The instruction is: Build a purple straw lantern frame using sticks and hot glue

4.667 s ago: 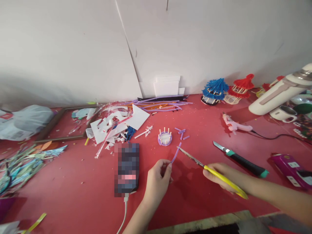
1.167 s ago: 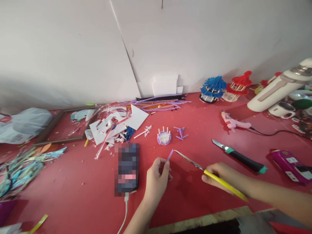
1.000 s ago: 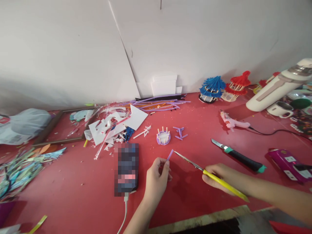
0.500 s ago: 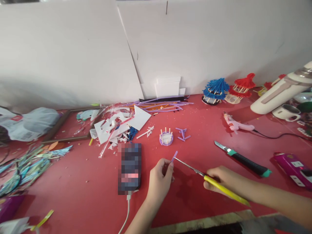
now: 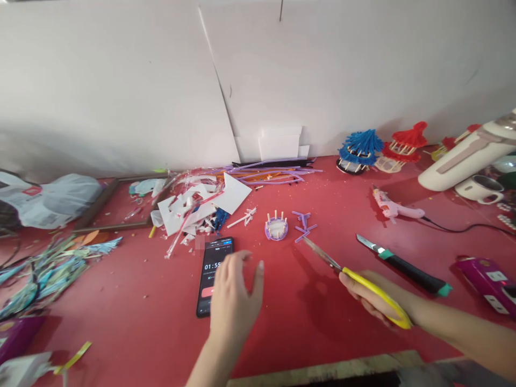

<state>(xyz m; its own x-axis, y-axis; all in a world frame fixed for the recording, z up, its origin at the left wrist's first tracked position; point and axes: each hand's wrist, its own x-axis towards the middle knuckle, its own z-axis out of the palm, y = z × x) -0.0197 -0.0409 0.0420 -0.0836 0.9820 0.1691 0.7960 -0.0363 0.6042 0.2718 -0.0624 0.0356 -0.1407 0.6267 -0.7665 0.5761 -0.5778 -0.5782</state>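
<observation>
My left hand (image 5: 237, 290) is open and empty, thumb apart from the fingers, partly covering the right side of a black phone (image 5: 204, 290) whose screen shows a timer. My right hand (image 5: 368, 293) grips scissors (image 5: 377, 290) by their yellow handles, the blades looking closed and pointing up and left. Their tip is at a small pile of short purple pipe-cleaner pieces (image 5: 303, 228). Just left of that pile sits a small round base (image 5: 276, 229) with a purple rim and several short upright wooden pegs.
A utility knife (image 5: 403, 266), pink glue gun (image 5: 393, 207), mug (image 5: 479, 189) and white flask (image 5: 463, 153) lie or stand to the right. Blue (image 5: 360, 150) and red (image 5: 407, 142) roofed models stand behind. Paper scraps (image 5: 193, 209) and long pipe cleaners (image 5: 270, 173) lie at the back.
My left hand has let go of the purple piece and moved left to the phone. One more purple piece lies at the pile. The scissors' tip has shifted up and right.
</observation>
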